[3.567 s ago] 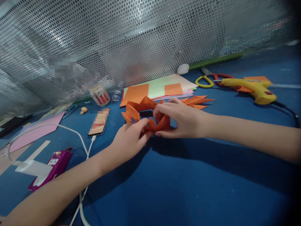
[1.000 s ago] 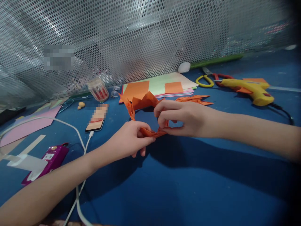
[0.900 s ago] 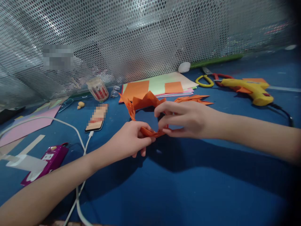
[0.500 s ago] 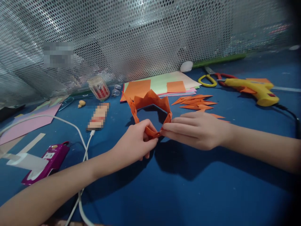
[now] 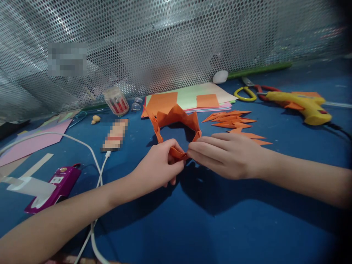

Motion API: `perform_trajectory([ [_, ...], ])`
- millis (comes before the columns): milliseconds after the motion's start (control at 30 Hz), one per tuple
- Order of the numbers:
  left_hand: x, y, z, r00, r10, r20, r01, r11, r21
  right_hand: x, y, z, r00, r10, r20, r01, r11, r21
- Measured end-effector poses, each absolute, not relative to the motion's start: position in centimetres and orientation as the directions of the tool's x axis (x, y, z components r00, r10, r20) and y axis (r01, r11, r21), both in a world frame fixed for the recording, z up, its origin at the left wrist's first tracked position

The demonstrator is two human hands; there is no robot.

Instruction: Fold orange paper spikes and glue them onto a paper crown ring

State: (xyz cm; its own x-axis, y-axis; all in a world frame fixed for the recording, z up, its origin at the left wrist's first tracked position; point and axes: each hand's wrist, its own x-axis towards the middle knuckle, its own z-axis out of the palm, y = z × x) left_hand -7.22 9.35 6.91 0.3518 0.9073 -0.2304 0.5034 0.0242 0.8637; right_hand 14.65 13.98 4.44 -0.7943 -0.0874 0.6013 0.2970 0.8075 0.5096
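Observation:
An orange folded-paper ring (image 5: 178,116) with pointed upper edges, like a small crown, stands just above or on the blue table in the middle. My left hand (image 5: 162,161) pinches its near left edge between thumb and fingers. At the near right edge, my right hand (image 5: 225,154) presses its closed fingertips against the paper, close to the left fingertips. The right fingers cover part of that side. Beyond my right hand lie several orange folded-paper spikes (image 5: 232,119), some partly hidden behind the hand.
Stacked coloured paper (image 5: 189,96) lies behind the ring. A yellow glue gun (image 5: 299,104) and scissors (image 5: 245,94) are at the right. Leftward are a jar (image 5: 117,102), a phone (image 5: 114,135), white cables (image 5: 99,179) and a purple power strip (image 5: 62,187). Perforated metal mesh (image 5: 165,44) borders the back.
My right hand has shifted slightly down at the near edge of the ring. My left hand keeps its pinch, and the ring stays almost in place.

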Motion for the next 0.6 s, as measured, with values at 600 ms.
perform_trajectory([
  [600,-7.4,9.3,5.8,0.41,0.903,0.127,0.565,-0.361,0.742,18.0,15.5,9.0,-0.427,0.281,0.86,0.649,0.757,0.075],
])
